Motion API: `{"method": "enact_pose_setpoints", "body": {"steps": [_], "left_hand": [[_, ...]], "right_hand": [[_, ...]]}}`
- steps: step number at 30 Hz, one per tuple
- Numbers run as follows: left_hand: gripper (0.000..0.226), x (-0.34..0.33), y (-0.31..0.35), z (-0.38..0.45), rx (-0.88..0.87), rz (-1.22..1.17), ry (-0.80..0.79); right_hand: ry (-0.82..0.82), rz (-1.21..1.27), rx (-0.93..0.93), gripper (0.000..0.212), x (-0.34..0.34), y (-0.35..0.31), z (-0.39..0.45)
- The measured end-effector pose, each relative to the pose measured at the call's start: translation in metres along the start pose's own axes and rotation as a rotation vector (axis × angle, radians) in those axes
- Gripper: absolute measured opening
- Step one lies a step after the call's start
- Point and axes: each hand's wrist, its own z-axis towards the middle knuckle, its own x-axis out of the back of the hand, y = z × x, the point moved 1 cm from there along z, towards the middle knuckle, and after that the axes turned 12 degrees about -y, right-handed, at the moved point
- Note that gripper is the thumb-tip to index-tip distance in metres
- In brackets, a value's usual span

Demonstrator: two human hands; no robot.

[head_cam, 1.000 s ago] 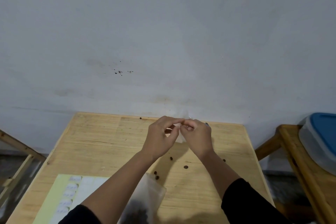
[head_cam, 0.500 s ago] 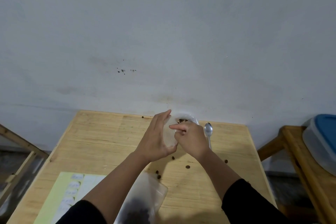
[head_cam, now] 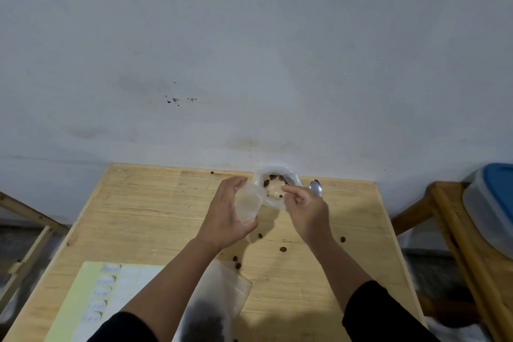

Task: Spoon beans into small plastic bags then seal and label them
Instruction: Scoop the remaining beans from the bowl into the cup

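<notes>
My left hand grips a small clear plastic bag and holds it up with its mouth spread open. My right hand hovers just right of that bag, fingers loosely curled, with nothing visible in it. Behind both hands, at the table's far edge, sits a white rolled-down bag of dark beans. A metal spoon lies to the right of that bag; my right hand hides its handle. A sheet of labels lies at the near left.
A larger clear bag with dark beans lies under my left forearm. Loose beans dot the wooden table. A blue-lidded container stands on a wooden stand to the right. A wooden frame is at the left.
Both hands were pinching the small bag's top together. They have drawn apart: my left hand keeps the opened bag, and my right hand has let go and shifted right toward the spoon.
</notes>
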Motion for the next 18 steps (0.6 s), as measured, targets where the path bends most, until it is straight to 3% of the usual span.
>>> {"method": "enact_pose_setpoints", "body": {"steps": [2,5,8,12,16,18], "left_hand": [[0.080,-0.001,-0.005,-0.001,0.059,-0.012,0.021],[0.084,-0.004,-0.009,-0.001,0.116,-0.026,0.033],[0.085,-0.009,-0.008,0.002,0.136,-0.063,0.034],[0.083,-0.014,-0.005,0.008,0.157,-0.121,0.026],[0.082,-0.019,-0.006,0.014,0.174,-0.158,0.025],[0.083,-0.022,-0.009,0.015,0.183,-0.159,0.018]], "right_hand": [[0.112,-0.191,-0.136,0.021,0.008,0.034,0.002],[0.053,-0.321,-0.420,0.023,0.014,0.079,0.000],[-0.003,-0.423,-0.476,0.015,0.009,0.106,-0.005],[0.077,-0.324,-0.499,0.018,0.001,0.113,-0.007],[0.110,-0.179,-0.646,0.034,0.002,0.110,0.001],[0.097,-0.159,-0.673,0.026,0.001,0.110,0.004]]}}
